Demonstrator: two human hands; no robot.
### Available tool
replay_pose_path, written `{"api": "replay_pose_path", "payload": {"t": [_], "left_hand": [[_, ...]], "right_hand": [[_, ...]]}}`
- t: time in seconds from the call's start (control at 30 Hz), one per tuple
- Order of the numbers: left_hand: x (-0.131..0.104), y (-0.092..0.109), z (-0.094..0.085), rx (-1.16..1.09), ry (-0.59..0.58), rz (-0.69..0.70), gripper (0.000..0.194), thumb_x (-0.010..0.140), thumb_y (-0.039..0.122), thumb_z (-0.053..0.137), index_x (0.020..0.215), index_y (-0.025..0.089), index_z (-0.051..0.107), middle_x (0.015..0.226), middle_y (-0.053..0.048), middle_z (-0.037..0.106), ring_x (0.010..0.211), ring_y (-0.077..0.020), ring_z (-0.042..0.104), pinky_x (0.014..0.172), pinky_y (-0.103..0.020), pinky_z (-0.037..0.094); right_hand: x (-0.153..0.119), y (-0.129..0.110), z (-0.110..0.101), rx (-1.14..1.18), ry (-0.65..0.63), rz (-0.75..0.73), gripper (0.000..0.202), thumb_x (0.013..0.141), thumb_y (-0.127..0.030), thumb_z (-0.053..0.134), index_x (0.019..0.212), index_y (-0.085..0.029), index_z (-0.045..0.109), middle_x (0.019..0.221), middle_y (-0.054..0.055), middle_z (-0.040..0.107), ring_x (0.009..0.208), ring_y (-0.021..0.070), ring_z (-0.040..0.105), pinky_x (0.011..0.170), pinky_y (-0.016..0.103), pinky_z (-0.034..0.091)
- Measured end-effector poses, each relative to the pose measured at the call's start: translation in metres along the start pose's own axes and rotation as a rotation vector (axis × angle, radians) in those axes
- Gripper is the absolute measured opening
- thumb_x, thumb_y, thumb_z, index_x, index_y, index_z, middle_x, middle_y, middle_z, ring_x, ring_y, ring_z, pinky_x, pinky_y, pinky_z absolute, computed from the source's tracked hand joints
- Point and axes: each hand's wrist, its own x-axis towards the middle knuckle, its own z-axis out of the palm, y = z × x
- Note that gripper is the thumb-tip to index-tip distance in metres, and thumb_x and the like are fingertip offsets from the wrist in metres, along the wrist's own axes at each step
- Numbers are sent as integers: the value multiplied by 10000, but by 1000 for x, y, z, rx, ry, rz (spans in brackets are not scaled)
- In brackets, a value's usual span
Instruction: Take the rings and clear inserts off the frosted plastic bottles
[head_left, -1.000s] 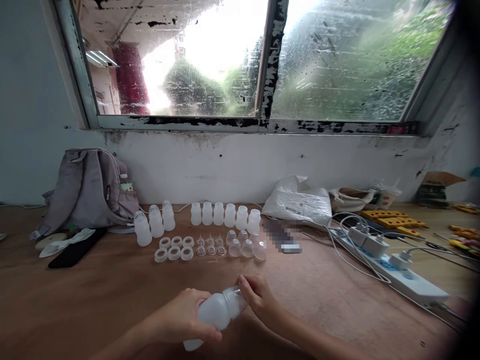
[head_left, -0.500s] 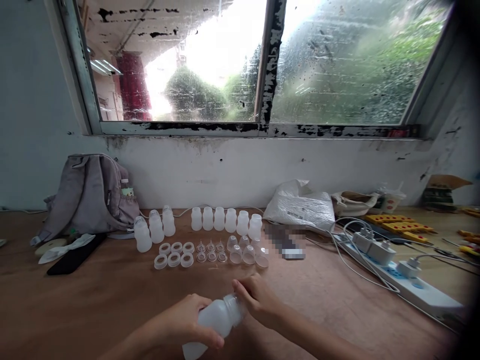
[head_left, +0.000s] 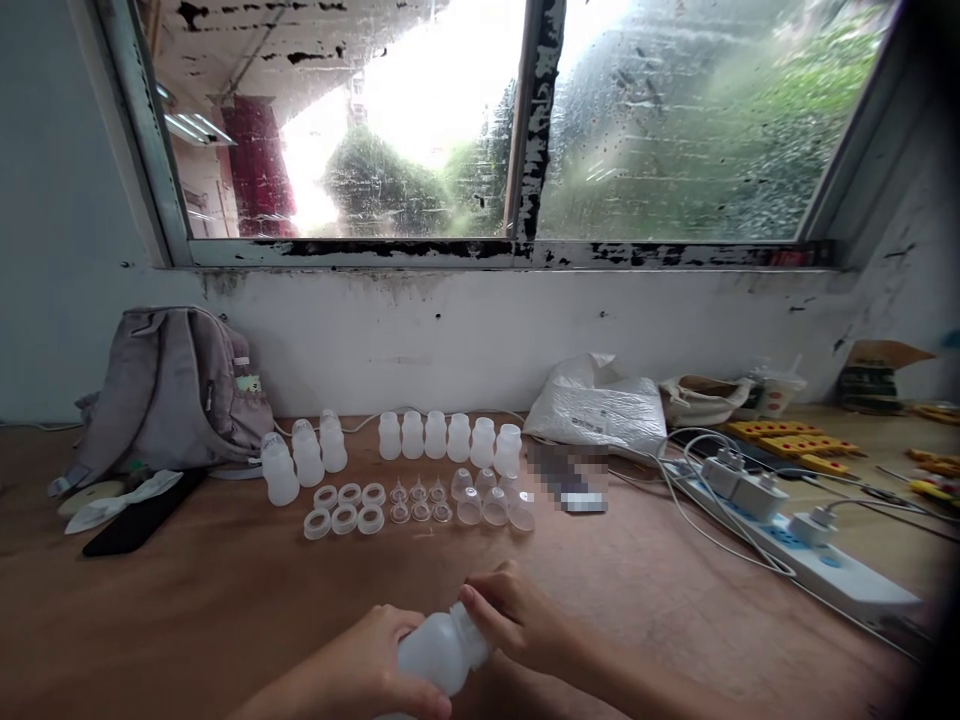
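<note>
A frosted white baby bottle (head_left: 435, 652) lies tilted between my hands, its top end towards the right. My left hand (head_left: 379, 660) is wrapped round the bottle's body. At the neck end, my right hand (head_left: 510, 618) is closed on the collar ring (head_left: 471, 632), thumb pressed along it; the fingers' far side is hidden. Beyond the hands stand open bottle bodies (head_left: 459, 438) in a row, with rings (head_left: 344, 518), clear nipples (head_left: 421, 510) and domed caps (head_left: 495, 506) in front of them. Three capped bottles (head_left: 307, 452) stand to the left.
A grey backpack (head_left: 172, 390) leans on the wall at left, near a black flat case (head_left: 142, 515). At right lie a silver plastic package (head_left: 596, 410), a blurred patch, and a white power strip (head_left: 840, 575) with trailing cables. Yellow parts (head_left: 787, 440) lie farther back.
My hands and the bottle have shifted slightly downward in view, and the bottle's lower end is now mostly out of frame. My right hand has turned a little over the collar.
</note>
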Motion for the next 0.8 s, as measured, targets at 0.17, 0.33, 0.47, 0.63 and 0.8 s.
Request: {"api": "replay_pose_path", "payload": {"t": [0.17, 0.33, 0.47, 0.63, 0.8], "left_hand": [[-8, 10, 0, 68, 28, -3, 322, 581, 367, 646, 822, 157, 611, 676, 23, 540, 609, -119, 444, 509, -194, 303], [-13, 26, -1, 178, 43, -28, 274, 573, 322, 641, 790, 156, 620, 668, 27, 540, 614, -120, 443, 515, -191, 311], [-12, 28, 4, 200, 88, 11, 262, 581, 313, 639, 795, 164, 620, 686, 29, 564, 620, -122, 461, 525, -191, 320], [-23, 7, -14, 185, 120, 27, 308, 587, 342, 641, 843, 173, 617, 729, 18, 592, 650, -144, 495, 542, -199, 339], [-29, -34, -45, -39, 308, -37, 401, 621, 498, 567, 808, 143, 560, 608, 8, 534, 545, -130, 478, 507, -229, 362]], "right_hand": [[-1, -1, 0, -15, -30, -25, 375, 859, -316, 301, 524, -157, 355, 423, -57, 283, 375, 37, 280, 399, 188, 197], [-2, -7, -3, -19, -53, -49, 354, 854, -321, 301, 551, -160, 386, 440, -51, 317, 385, 43, 305, 405, 186, 213], [-1, -11, -6, -14, -58, -77, 329, 843, -324, 313, 568, -167, 399, 451, -48, 333, 386, 51, 313, 407, 191, 221], [-5, 26, -37, -6, 215, 97, 439, 853, -408, 208, 522, -180, 384, 448, -23, 371, 399, 82, 345, 413, 210, 240], [-18, 76, -76, -236, 356, 379, 350, 806, -472, 331, 649, -188, 464, 468, -29, 421, 458, 129, 428, 470, 231, 277]]}}
